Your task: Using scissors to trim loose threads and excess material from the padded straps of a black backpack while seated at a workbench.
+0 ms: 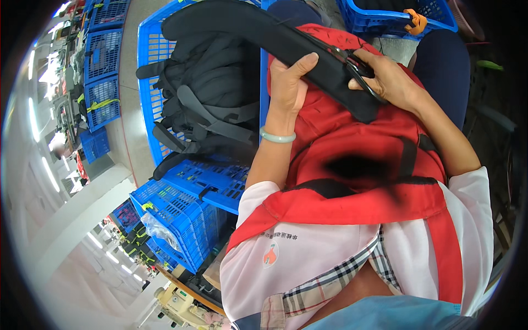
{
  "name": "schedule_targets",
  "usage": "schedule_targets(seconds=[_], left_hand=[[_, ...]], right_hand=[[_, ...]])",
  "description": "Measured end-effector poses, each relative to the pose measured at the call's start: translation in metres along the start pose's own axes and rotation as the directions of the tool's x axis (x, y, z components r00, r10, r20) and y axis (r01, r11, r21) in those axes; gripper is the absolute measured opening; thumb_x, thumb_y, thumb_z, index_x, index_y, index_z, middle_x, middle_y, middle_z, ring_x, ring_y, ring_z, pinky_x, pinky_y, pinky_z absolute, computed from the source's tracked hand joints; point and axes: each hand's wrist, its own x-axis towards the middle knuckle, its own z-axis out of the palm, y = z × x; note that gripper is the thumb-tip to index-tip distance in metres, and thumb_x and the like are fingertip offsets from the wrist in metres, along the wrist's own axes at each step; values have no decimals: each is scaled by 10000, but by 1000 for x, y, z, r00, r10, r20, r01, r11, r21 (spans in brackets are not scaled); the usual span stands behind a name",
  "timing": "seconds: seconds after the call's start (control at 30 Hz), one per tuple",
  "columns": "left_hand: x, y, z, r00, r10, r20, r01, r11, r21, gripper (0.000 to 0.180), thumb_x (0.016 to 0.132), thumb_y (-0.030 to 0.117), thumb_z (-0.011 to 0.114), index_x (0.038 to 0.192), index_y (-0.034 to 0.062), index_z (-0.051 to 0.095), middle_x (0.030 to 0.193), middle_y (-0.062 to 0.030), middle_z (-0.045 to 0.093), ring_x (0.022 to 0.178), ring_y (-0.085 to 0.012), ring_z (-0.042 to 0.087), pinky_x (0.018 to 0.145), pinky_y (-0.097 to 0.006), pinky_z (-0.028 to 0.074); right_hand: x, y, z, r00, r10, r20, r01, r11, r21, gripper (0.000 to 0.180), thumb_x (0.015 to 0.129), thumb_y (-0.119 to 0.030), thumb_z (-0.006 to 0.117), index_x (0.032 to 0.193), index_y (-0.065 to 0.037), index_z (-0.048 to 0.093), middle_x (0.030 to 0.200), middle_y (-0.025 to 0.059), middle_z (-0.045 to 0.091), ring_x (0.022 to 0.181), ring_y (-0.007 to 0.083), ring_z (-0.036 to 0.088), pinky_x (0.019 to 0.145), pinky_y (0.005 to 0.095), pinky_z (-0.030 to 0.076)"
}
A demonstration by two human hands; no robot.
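A long, curved black padded strap point(242, 22) lies slantwise over the red apron point(330, 132) on my lap. My left hand point(290, 82) grips its near edge, thumb on top and the other fingers hidden underneath. In my right hand point(393, 82) is a pair of scissors point(360, 69) with dark handles, their blades lying along the strap's far edge. Short dark thread ends are scattered on the red cloth beyond the strap. Left of my lap, a blue crate point(144, 104) holds a heap of similar black straps point(214, 77).
Another blue crate point(352, 19) with an orange tie point(416, 22) stands at the far right. Nearer on the left is a blue crate point(187, 231) with a clear plastic bag point(159, 231). A sewing machine point(179, 302) stands at the lower left. More crates line the floor at far left.
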Motion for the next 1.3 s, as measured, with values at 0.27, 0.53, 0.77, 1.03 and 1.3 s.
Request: schedule_targets(seconds=[0.27, 0.53, 0.77, 1.03, 1.3], left_hand=[[11, 9, -16, 999, 26, -36, -28, 998, -57, 303, 824, -7, 704, 1112, 32, 619, 1038, -50, 661, 976, -170, 626, 937, -313, 484], [7, 1, -10, 999, 10, -37, -12, 999, -50, 291, 798, -17, 729, 1067, 36, 630, 986, -44, 668, 913, -163, 630, 890, -296, 492], [9, -2, -2, 1000, -13, 20, 15, 994, -106, 263, 800, 8, 740, 1044, 29, 644, 989, -51, 673, 920, -165, 628, 896, -301, 488], [2, -4, 5, 1000, -11, 9, 11, 999, -31, 248, 809, -1, 729, 1039, 19, 640, 990, -46, 668, 924, -156, 621, 890, -294, 486], [-26, 24, 35, 971, 223, 90, -239, 851, 467, 139, 766, -35, 755, 884, -10, 687, 864, -33, 684, 787, -114, 631, 752, -253, 508]], right_hand=[[-15, 4, -15, 998, 54, 30, -55, 998, 10, 693, 754, -558, 719, 1116, 14, 571, 807, 180, 580, 732, 294, 564, 679, 370, 441], [-4, 9, 7, 995, -39, -93, 37, 999, -26, 675, 753, -538, 729, 1087, 28, 574, 752, 181, 551, 684, 278, 536, 636, 379, 423], [-2, 16, 7, 1000, -2, -8, 3, 996, 87, 609, 771, -513, 726, 986, 33, 565, 686, 158, 507, 617, 262, 498, 585, 376, 403], [-3, 19, 10, 998, -47, -47, 53, 989, 140, 596, 767, -515, 731, 937, 33, 571, 683, 131, 465, 621, 205, 460, 581, 354, 400], [-8, 15, 6, 991, -132, -27, 134, 950, 284, 620, 714, -537, 770, 919, -22, 491, 737, 28, 368, 709, 128, 357, 599, 311, 363]])
